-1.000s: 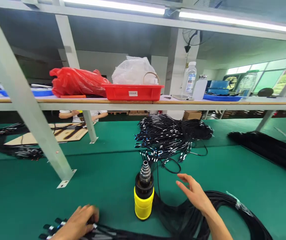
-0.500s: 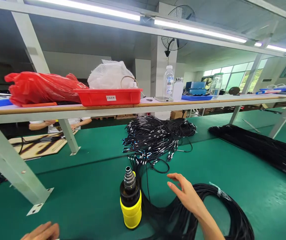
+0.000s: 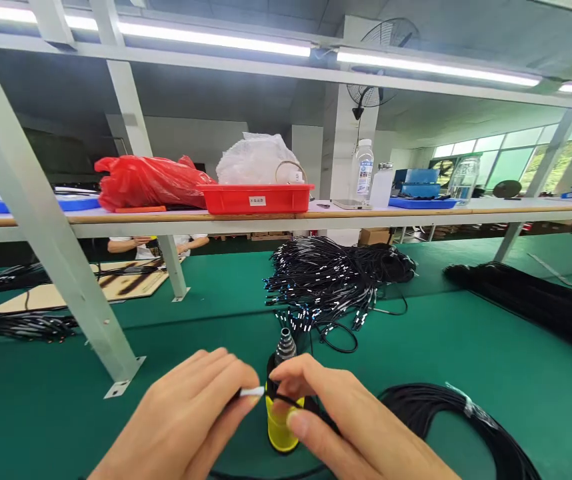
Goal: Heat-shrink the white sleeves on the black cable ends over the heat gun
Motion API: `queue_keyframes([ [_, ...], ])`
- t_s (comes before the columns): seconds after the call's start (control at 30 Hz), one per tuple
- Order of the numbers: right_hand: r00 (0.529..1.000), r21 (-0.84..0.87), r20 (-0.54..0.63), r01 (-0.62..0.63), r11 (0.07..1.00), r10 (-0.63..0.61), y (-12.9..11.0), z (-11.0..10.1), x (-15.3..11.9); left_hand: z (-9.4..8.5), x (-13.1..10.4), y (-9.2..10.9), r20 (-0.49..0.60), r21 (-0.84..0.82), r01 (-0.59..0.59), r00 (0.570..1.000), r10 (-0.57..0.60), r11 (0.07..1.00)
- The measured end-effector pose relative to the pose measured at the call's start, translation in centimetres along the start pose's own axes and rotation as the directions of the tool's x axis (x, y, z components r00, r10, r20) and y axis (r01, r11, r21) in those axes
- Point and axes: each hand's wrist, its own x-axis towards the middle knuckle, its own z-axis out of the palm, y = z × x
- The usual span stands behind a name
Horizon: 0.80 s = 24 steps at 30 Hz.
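In front of the yellow and black tool (image 3: 281,427) with its stepped metal cone (image 3: 285,348), my hands meet. My left hand (image 3: 191,407) pinches a cable end, and a short white sleeve (image 3: 252,392) sticks out between thumb and forefinger. My right hand (image 3: 341,413) curls its thumb and fingers around a thin black cable (image 3: 287,401) just right of the white sleeve. Its fingers partly hide the tool. A black cable length runs along the bottom edge below both hands. To the right lies a coiled black cable bundle (image 3: 491,427), tied with clear wrap.
A heap of black cables (image 3: 331,273) with white and blue tips lies mid-table. Another long black bundle (image 3: 531,300) lies right. A shelf above carries a red bin (image 3: 259,200), red bag (image 3: 151,183) and bottle (image 3: 364,170). A metal post (image 3: 81,267) stands left; a co-worker's arms (image 3: 126,245) show behind.
Both hands have come together in front of the tool; the left rose from the lower left, the right moved left. A cable end with a white sleeve is now held. The view turned left.
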Motion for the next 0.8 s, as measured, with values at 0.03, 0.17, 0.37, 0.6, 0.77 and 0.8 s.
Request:
queue_keyframes([
  [0.03, 1.000, -0.012, -0.005, -0.001, 1.000, 0.001, -0.1, -0.1, 0.5, 0.1, 0.7, 0.5, 0.032, -0.027, 0.001, 0.999, 0.000, 1.000],
  [0.17, 0.989, -0.059, -0.145, -0.003, 0.998, -0.006, 0.6, -0.8, 2.5, 1.2, 1.8, 0.5, 0.059, -0.068, 0.123, 0.991, -0.119, 0.990],
  [0.37, 0.984, -0.045, -0.178, -0.037, 0.998, 0.028, 2.6, -1.6, 4.0, 2.4, 1.7, -1.4, 0.137, -0.069, 0.256, 0.960, -0.245, 0.964],
  [0.6, 0.974, -0.085, -0.226, -0.045, 0.995, 0.024, 3.7, -1.5, 5.4, 3.2, 2.7, -2.3, 0.172, -0.113, 0.401, 0.909, -0.380, 0.909],
  [0.77, 0.973, -0.112, -0.230, -0.035, 0.993, 0.008, 4.1, -1.9, 5.9, 3.6, 3.4, -2.6, 0.181, -0.306, 0.440, 0.898, -0.402, 0.845],
  [0.8, 0.972, -0.124, -0.236, -0.034, 0.992, 0.003, 4.2, -1.9, 6.0, 3.8, 3.5, -2.7, 0.177, -0.322, 0.441, 0.897, -0.404, 0.838],
])
